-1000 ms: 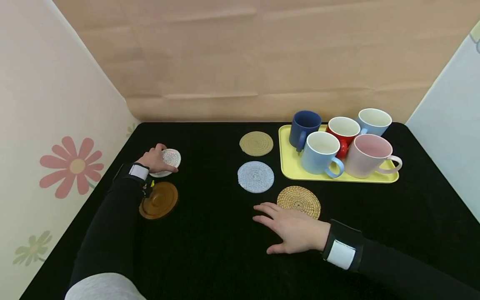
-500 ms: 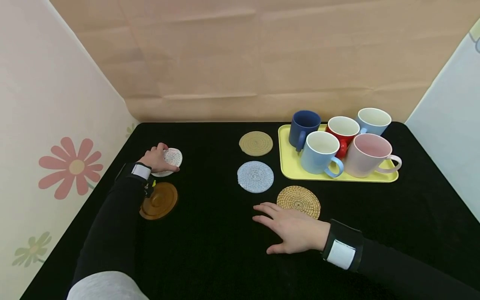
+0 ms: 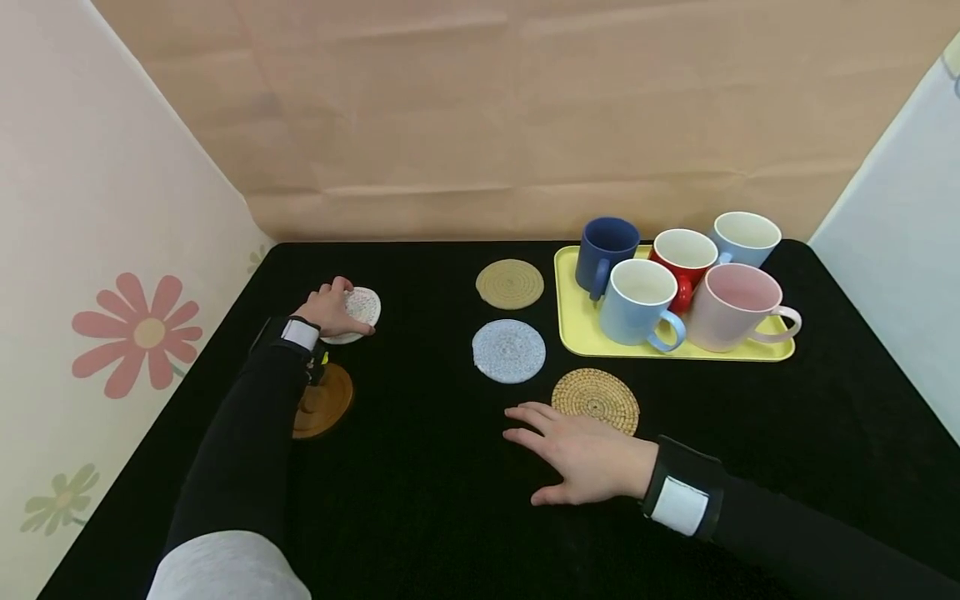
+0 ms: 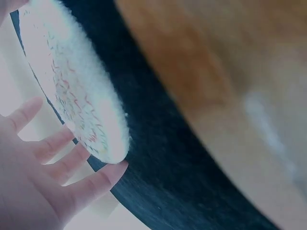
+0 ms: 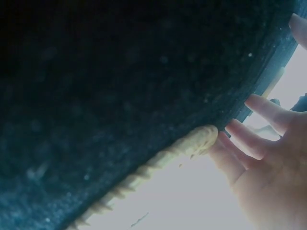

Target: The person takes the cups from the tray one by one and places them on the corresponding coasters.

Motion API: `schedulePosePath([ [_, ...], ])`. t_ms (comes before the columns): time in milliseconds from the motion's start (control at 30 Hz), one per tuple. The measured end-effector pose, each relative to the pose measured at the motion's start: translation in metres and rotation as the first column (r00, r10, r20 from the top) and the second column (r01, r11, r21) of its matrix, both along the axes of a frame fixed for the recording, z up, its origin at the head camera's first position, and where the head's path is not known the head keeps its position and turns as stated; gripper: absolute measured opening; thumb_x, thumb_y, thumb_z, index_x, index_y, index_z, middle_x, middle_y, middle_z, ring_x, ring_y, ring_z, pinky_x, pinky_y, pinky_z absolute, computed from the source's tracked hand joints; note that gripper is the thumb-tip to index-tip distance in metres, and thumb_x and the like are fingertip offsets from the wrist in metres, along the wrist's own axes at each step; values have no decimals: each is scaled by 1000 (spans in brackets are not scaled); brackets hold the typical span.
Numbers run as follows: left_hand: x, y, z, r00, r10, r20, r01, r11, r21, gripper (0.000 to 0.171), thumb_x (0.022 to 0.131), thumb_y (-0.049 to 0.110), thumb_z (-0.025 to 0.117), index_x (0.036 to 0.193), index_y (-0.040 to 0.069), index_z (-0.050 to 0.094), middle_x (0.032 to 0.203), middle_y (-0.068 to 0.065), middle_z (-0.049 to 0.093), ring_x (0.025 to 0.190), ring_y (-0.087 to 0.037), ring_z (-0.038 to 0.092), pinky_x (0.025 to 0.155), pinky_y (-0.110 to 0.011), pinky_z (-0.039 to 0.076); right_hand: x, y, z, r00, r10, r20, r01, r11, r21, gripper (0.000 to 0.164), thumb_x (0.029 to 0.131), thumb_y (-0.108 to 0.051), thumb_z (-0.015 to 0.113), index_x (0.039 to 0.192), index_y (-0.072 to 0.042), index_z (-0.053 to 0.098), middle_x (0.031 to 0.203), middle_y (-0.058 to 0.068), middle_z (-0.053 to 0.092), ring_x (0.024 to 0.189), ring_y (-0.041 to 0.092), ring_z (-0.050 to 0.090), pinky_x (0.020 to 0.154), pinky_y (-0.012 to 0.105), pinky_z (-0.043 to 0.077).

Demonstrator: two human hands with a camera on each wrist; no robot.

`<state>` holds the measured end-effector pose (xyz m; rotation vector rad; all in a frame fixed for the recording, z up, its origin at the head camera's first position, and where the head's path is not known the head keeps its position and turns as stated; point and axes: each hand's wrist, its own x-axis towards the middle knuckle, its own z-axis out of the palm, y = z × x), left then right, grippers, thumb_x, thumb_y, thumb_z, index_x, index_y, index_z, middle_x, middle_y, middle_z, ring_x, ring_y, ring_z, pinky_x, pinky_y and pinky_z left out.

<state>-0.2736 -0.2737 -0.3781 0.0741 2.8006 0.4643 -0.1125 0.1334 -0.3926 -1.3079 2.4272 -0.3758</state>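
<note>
In the head view my left hand [image 3: 333,310] spans a round white speckled coaster [image 3: 363,307], gripping it by its edge between thumb and fingers. The left wrist view shows fingertips along the rim of this coaster [image 4: 79,91], which has small coloured flecks. A brown wooden saucer-like disc [image 3: 330,404] lies just below that hand, partly covered by the wrist. My right hand [image 3: 585,454] is spread with fingers apart, low over the table, and overlaps the near edge of a woven straw coaster [image 3: 596,396]. It holds nothing.
A light blue coaster [image 3: 508,352] and a tan coaster [image 3: 510,284] lie mid-table. To their right, a yellow tray [image 3: 573,329] carries several mugs: dark blue [image 3: 607,246], red [image 3: 684,254], pink [image 3: 735,308] and light blue [image 3: 637,304]. Walls stand behind and at both sides.
My left hand has moved right and slightly away from me, and the white coaster has travelled with it. The right hand stays where it was.
</note>
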Motion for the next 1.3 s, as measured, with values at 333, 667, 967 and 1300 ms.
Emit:
schedulePosePath([
  [333,-11,18,-1,1000,-15,15,15,1000,15,89,77,46,76,136,2,27,130,-30,35,111,-44,37,91,-55,37,0,-1,0,1000,5,-3,-5,1000,8,72,85,-55,67,143,-18,46,155,8,29,134,24,39,94,37,48],
  [667,-22,44,-2,999,-43,26,43,999,1,87,77,45,76,137,4,28,128,-27,38,111,-43,40,90,-54,39,0,-1,-1,1000,7,-7,-7,1000,1,72,85,-55,67,143,-18,46,155,8,29,135,24,37,93,37,48],
  [967,-32,65,-5,996,-92,1,92,996,-18,87,76,44,78,136,5,29,127,-26,40,111,-42,42,90,-52,40,0,0,-2,1000,7,-7,-7,1000,-3,72,85,-55,67,143,-18,46,155,9,28,134,25,38,91,36,49],
  [1300,-36,83,-3,995,-97,5,97,994,-41,86,77,43,77,138,6,29,129,-25,40,114,-40,41,93,-51,39,0,-1,-2,1000,3,-5,-3,1000,1,72,85,-55,67,143,-18,46,155,8,28,134,24,37,92,37,49],
])
